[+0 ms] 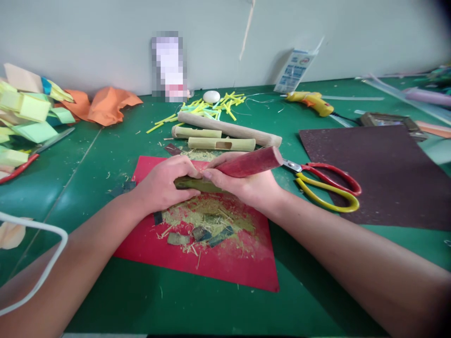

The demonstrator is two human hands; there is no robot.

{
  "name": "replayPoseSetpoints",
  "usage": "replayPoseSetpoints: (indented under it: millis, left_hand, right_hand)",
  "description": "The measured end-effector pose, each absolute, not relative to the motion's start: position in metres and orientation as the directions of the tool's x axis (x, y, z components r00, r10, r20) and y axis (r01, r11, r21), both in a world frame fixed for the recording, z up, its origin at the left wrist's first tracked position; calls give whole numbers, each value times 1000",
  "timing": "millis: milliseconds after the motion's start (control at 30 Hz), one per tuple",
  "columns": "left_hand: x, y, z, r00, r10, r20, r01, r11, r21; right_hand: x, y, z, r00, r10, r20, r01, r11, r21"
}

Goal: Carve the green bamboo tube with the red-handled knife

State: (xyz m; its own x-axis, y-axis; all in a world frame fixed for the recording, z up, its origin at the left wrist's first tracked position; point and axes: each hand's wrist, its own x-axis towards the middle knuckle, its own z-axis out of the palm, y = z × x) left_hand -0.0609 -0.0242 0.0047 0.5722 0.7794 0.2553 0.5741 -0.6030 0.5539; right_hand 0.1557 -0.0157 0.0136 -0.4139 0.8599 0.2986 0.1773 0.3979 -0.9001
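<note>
The left hand point(167, 183) holds the bamboo point(188, 183) at its left end, thumb on the near side and fingers curled over the far side. The right hand point(252, 188) grips a red handle point(255, 163), its fingers closed around it and its thumb close to the left fingers; the tool's working end is hidden between the hands. The bamboo lies crosswise over the red sheet point(243, 274), its right part running behind the right hand; whether it touches the sheet I cannot tell. Shavings point(211, 209) and dark green chips point(221, 236) are scattered on the sheet just below it.

Beyond the hands lie a short tube point(200, 133), a slotted tube point(239, 144) with a rectangular opening, and a long pale rod point(229, 129) slanting behind them. Yellow straws point(232, 105) and a white egg-shaped thing point(211, 97) sit farther back on the green worktop point(158, 305). To the right, scissors point(327, 183) with red and yellow handles rest partly on a dark sheet point(391, 188); a yellow glue gun point(312, 103) lies beyond. Orange paper point(109, 105) is at the back left.
</note>
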Motion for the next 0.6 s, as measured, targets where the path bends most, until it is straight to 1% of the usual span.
replayPoseSetpoints:
  millis: [233,400,500,600]
  left_hand:
    - [-59,-24,7,574,781,245,582,-600,550]
    - [-61,-24,7,563,787,250,581,-593,557]
    - [-62,-23,6,580,772,258,577,-614,539]
    - [-63,-23,6,595,757,269,566,-632,529]
  right_hand:
    - [154,-17,15,-414,861,294,200,402,-893]
    - [156,-16,13,-360,867,344,236,441,-866]
    - [157,-17,13,-328,872,363,270,455,-848]
    - [159,-20,12,-248,892,378,303,442,-844]
